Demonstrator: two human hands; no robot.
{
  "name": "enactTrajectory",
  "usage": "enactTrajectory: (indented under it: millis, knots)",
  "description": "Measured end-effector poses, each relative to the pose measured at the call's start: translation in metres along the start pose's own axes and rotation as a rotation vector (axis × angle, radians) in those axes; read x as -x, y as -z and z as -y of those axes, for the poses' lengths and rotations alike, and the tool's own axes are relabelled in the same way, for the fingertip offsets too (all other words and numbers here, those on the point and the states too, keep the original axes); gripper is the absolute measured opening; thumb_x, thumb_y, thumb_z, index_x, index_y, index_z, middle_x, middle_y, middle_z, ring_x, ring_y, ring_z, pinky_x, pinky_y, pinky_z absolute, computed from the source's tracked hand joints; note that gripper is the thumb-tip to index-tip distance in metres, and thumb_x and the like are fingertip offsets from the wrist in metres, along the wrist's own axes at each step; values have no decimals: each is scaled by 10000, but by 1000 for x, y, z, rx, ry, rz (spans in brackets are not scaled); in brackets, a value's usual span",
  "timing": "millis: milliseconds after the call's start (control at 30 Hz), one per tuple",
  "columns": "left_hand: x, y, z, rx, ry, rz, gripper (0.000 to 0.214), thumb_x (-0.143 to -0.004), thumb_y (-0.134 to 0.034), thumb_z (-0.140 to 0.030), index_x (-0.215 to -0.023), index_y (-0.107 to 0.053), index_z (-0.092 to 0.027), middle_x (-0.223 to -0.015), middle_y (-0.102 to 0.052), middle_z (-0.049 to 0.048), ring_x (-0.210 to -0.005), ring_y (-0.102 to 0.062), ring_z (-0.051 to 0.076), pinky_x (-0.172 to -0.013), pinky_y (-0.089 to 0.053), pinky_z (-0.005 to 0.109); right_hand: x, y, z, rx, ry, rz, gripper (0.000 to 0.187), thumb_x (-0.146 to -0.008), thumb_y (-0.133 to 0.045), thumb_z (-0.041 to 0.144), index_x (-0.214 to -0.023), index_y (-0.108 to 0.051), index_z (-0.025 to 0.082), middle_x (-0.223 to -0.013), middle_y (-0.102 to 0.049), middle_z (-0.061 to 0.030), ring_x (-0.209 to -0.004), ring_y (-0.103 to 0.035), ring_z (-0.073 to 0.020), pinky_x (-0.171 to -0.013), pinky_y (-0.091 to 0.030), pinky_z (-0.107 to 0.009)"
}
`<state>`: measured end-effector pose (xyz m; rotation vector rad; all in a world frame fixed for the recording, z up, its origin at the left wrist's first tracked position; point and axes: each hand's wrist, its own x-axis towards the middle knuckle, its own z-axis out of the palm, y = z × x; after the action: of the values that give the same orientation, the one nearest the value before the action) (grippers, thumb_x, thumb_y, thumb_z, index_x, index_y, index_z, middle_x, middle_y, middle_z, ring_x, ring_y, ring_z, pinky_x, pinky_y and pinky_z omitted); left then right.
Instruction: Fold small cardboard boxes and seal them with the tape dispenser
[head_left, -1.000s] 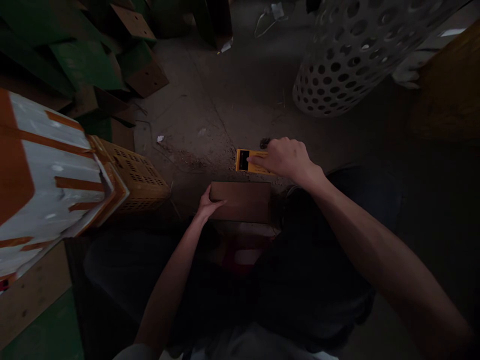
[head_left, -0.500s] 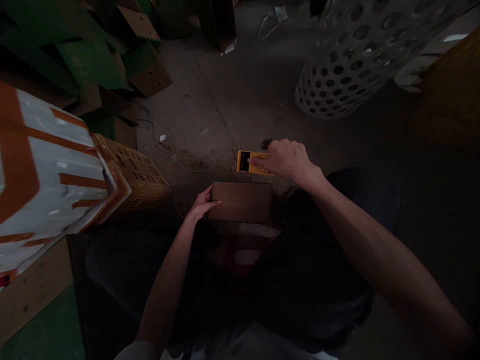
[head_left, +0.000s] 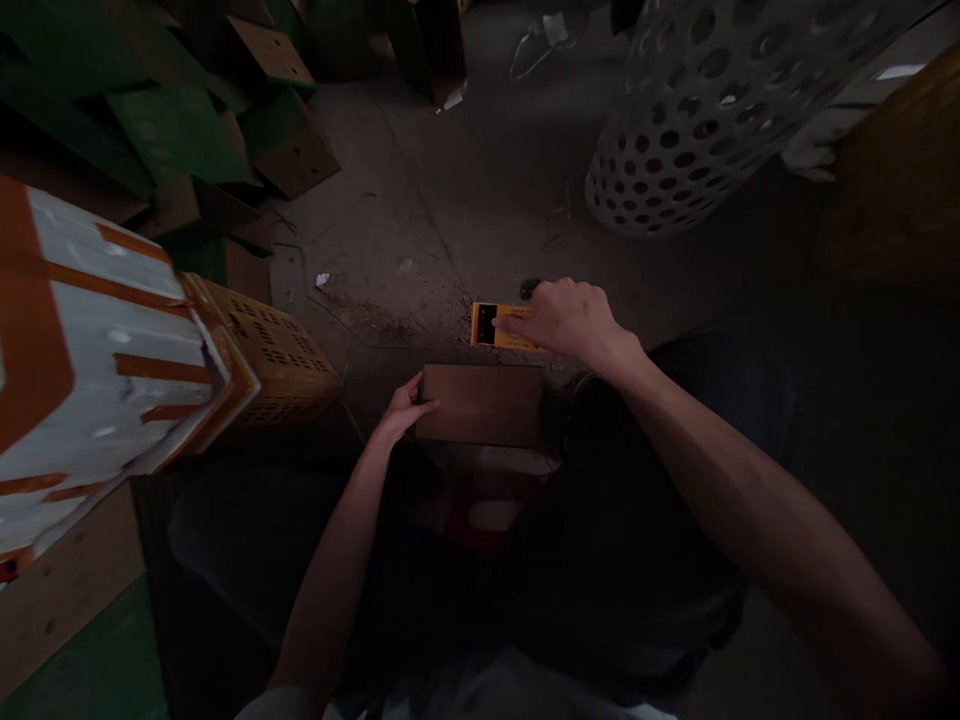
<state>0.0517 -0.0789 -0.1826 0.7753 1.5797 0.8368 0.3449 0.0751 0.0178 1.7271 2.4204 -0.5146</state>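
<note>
A closed brown cardboard box (head_left: 480, 405) is between my knees, with its plain brown face up. My left hand (head_left: 406, 408) grips its left end, thumb on the top face and fingers around the far corner. Just beyond the box's far edge, my right hand (head_left: 574, 315) is closed around a flat yellow tool (head_left: 506, 327) with a black panel near its left end. The index finger or thumb lies along that panel. A small dark round part (head_left: 530, 289) shows beside the knuckles. The tool's underside and right part are hidden by my hand.
Left stand a white foam box with orange tape (head_left: 112, 330) and a yellow slotted crate (head_left: 277, 350). Green and brown cartons (head_left: 180, 130) pile up at the far left. A white perforated basket (head_left: 667, 170) stands far right. Crumbs and scraps lie on the concrete floor (head_left: 390, 230).
The view has shifted very slightly. Both hands, the box and the yellow tool keep nearly the same places relative to one another.
</note>
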Motion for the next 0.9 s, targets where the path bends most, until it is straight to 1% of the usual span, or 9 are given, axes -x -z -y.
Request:
enactTrajectory:
  millis: [300, 467, 533, 600, 667, 700, 767, 833, 900]
  knots:
    - [-2, -10, 3, -105, 18, -123, 746, -602, -909, -248, -1282, -618, -148, -1308, -685, 133, -1203, -649, 269, -1102, -486, 447, 0, 2, 2, -13, -2, 34, 740, -878, -489, 734, -1169, -719, 93, -1042, -719, -227, -980, -660, -339, -837, -473, -396]
    - [-4, -14, 8, -142, -5, -118, 710, -629, -885, -314, -1252, -608, -117, -1263, -688, 159, -1134, -674, 280, -1058, -510, 470, 0, 1, 4, 1, -2, 24, 753, -881, -479, 744, -1147, -723, 83, -1017, -719, -233, -978, -668, -349, -822, -481, -398]
    - [-4, -17, 7, -183, -25, -110, 768, -641, -876, -346, -1308, -570, -120, -1283, -670, 167, -1165, -659, 290, -1065, -506, 479, 0, 1, 4, 2, 0, 23, 756, -885, -478, 744, -1147, -723, 78, -1015, -718, -237, -985, -670, -355, -818, -484, -402]
    - [0, -22, 1, -329, -83, -154, 909, -639, -878, -384, -1418, -478, -140, -1393, -585, 190, -1299, -572, 321, -1127, -448, 506, 1, 1, 4, 2, -2, 22, 750, -888, -479, 742, -1144, -726, 82, -1007, -721, -232, -978, -676, -352, -808, -489, -399]
    - [6, -29, -10, -558, -206, -210, 1066, -641, -876, -433, -1525, -338, -180, -1554, -400, 206, -1466, -377, 348, -1213, -323, 536, 1, 1, 3, 6, -3, 16, 742, -892, -474, 741, -1139, -729, 89, -997, -725, -222, -962, -682, -342, -797, -492, -393]
    - [9, -34, -16, -678, -286, -217, 1097, -656, -865, -461, -1552, -288, -202, -1609, -303, 200, -1519, -270, 352, -1242, -254, 549, 1, 1, 2, 8, -2, 11, 741, -895, -469, 741, -1137, -729, 92, -996, -725, -220, -956, -684, -338, -792, -492, -391]
    - [14, -45, -29, -869, -446, -156, 1026, -718, -813, -505, -1556, -284, -238, -1661, -187, 168, -1559, -140, 348, -1263, -160, 571, 1, 2, 1, 10, 0, 8, 743, -896, -464, 743, -1141, -727, 93, -1002, -724, -222, -954, -683, -336, -786, -491, -391]
    - [16, -57, -40, -992, -556, -64, 892, -768, -768, -511, -1520, -363, -253, -1665, -194, 142, -1558, -148, 341, -1263, -157, 569, 2, 3, 1, 2, 1, 12, 742, -896, -468, 740, -1152, -723, 91, -1008, -723, -224, -956, -682, -337, -786, -489, -394]
    - [11, -70, -46, -1057, -589, 2, 840, -786, -746, -518, -1501, -395, -250, -1646, -255, 134, -1540, -215, 329, -1261, -188, 549, 3, 4, 0, -7, 0, 19, 730, -899, -477, 729, -1162, -721, 93, -1018, -724, -222, -958, -683, -338, -790, -489, -395]
